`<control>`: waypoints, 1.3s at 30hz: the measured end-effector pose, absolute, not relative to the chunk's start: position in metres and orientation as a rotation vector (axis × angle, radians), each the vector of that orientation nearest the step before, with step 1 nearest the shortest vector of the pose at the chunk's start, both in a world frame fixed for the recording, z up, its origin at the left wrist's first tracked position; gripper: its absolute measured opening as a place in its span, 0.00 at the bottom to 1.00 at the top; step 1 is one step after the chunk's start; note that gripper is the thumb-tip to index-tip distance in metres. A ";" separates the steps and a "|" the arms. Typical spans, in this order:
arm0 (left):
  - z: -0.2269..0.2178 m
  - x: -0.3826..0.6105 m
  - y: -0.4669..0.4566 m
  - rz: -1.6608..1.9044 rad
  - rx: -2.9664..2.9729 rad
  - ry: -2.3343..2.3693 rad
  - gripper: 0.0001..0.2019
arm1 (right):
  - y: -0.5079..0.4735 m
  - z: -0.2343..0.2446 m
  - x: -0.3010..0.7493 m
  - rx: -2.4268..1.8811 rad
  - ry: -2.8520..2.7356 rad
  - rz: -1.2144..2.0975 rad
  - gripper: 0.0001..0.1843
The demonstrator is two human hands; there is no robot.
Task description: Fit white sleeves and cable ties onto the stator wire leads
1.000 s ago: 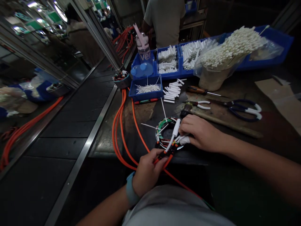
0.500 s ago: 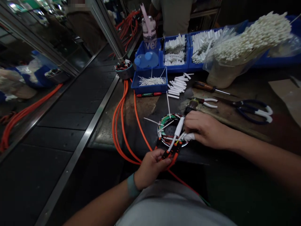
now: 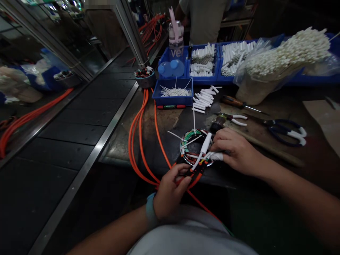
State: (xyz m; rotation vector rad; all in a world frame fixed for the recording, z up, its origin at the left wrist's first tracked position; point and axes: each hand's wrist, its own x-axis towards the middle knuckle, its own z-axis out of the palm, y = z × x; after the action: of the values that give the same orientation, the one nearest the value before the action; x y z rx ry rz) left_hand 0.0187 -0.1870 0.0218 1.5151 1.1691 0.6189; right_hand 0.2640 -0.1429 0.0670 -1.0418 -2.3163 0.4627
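A ring-shaped wire-wound stator [image 3: 183, 143] with a shiny rim and green and red windings lies at the bench's front edge. My left hand [image 3: 172, 187] is closed around orange cables [image 3: 198, 177] just below it, thumb and fingers slightly apart around them. A thick white sleeve [image 3: 206, 143] sits on a white lead rising from these cables across the ring. At the ring's right side my right hand [image 3: 236, 150] pinches thin white wire ends; the fingers partly hide them. Something white wraps its thumb tip. Thin white ties stick out of the ring.
A blue tray [image 3: 172, 95] of white ties, a red marker [image 3: 171, 106] and loose white tubes [image 3: 204, 99] lie behind. Further right are a screwdriver [image 3: 233, 102], pliers [image 3: 236, 118] and scissors [image 3: 285, 131]. A conveyor [image 3: 79, 127] runs left; a person [image 3: 204, 21] stands beyond.
The view has shifted slightly. My left hand's fingers have loosened and slid a little down the cables. My right hand stays at the ring's right side, its fingers bent slightly differently.
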 end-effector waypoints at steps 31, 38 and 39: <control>0.064 0.022 -0.153 0.329 1.882 0.849 0.26 | -0.150 0.059 0.263 -1.139 -2.412 0.260 0.18; 0.052 0.019 -0.156 0.326 1.894 0.824 0.27 | -0.144 0.065 0.263 -1.122 -2.437 0.355 0.14; 0.050 0.019 -0.157 0.322 1.891 0.833 0.27 | -0.143 0.065 0.263 -1.130 -2.445 0.370 0.14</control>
State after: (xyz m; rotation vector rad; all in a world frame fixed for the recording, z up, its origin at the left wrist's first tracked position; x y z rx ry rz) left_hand 0.0185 -0.1568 0.0500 1.8907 0.8331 0.3218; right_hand 0.2626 -0.1432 0.0655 -1.1296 -2.4448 0.3704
